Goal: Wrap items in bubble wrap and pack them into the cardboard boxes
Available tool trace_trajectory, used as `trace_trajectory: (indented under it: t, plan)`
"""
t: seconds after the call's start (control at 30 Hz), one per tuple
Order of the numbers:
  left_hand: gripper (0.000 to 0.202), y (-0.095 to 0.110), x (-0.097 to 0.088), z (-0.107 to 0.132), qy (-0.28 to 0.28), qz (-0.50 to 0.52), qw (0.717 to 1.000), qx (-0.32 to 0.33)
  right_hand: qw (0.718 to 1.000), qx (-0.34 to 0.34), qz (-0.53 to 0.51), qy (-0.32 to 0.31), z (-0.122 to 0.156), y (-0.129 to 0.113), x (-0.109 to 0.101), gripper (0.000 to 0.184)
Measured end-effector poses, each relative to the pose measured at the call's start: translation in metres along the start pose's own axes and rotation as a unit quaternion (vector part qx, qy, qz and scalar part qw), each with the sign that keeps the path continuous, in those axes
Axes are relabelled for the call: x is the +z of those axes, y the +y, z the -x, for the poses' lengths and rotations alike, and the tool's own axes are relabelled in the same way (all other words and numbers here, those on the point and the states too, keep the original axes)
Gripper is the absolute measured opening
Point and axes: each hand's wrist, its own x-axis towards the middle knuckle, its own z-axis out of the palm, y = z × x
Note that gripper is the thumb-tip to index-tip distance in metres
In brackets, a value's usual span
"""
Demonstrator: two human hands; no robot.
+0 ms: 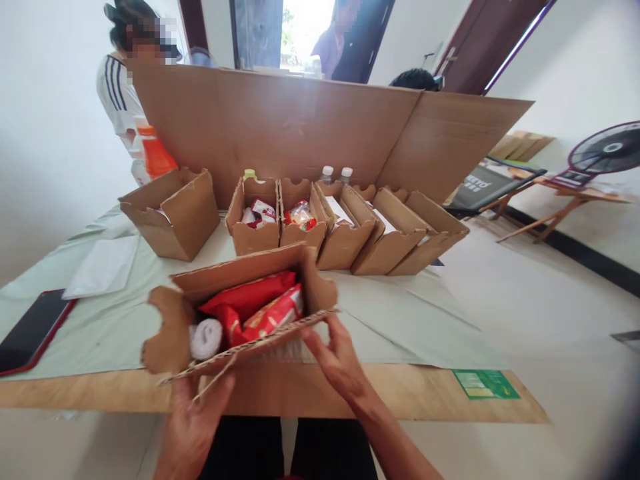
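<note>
An open cardboard box [175, 333] sits tilted at the table's near edge. Inside lie red snack packets [255, 303] and a rolled white towel [206, 338]. My left hand [193, 427] holds the box's near flap from below, fingers curled round the torn front edge. My right hand [337, 357] pinches the same near flap at its right end, thumb and fingers closed on the cardboard.
A row of several open small boxes [345, 230] stands behind, some with packets, and another box [170, 213] at left. A tall cardboard sheet [300, 127] screens the back. A dark phone [30, 330] lies at left. People stand beyond; a fan [607, 150] is at right.
</note>
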Motion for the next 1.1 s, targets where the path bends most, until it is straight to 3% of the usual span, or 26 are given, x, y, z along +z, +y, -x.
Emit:
trace_trajectory:
  t: [0.1, 0.2, 0.3, 0.43, 0.57, 0.77, 0.9, 1.1]
  plan:
    - [0.07, 0.002, -0.023, -0.004, 0.095, 0.013, 0.995, 0.025, 0.992, -0.052, -0.036, -0.107, -0.04, 0.003, 0.047, 0.053]
    - [0.083, 0.005, -0.028, -0.005, 0.153, 0.013, 0.985, 0.072, 0.983, -0.09, -0.04, -0.157, -0.079, 0.014, 0.088, 0.071]
    - [0.09, 0.002, -0.022, -0.002, 0.124, -0.002, 0.99, 0.074, 0.984, -0.108, -0.013, -0.144, -0.108, 0.025, 0.12, 0.078]
    - [0.094, -0.004, -0.008, 0.0, 0.103, -0.002, 0.994, 0.027, 0.988, -0.112, 0.019, -0.108, -0.127, 0.035, 0.149, 0.076]
    - [0.097, -0.01, 0.0, -0.006, 0.129, -0.004, 0.992, 0.013, 0.986, -0.128, 0.009, -0.108, -0.13, 0.036, 0.162, 0.071]
    - [0.088, -0.025, 0.002, -0.029, 0.087, -0.025, 0.993, 0.071, 0.99, -0.122, -0.012, -0.073, -0.119, 0.047, 0.167, 0.054]
    - [0.086, -0.03, 0.024, -0.071, 0.033, -0.066, 0.986, 0.151, 0.997, -0.068, -0.003, -0.031, -0.112, 0.073, 0.162, 0.036]
    - [0.088, -0.02, 0.071, -0.147, 0.013, -0.121, 0.98, 0.154, 0.999, -0.048, -0.001, -0.013, -0.108, 0.087, 0.152, 0.032]
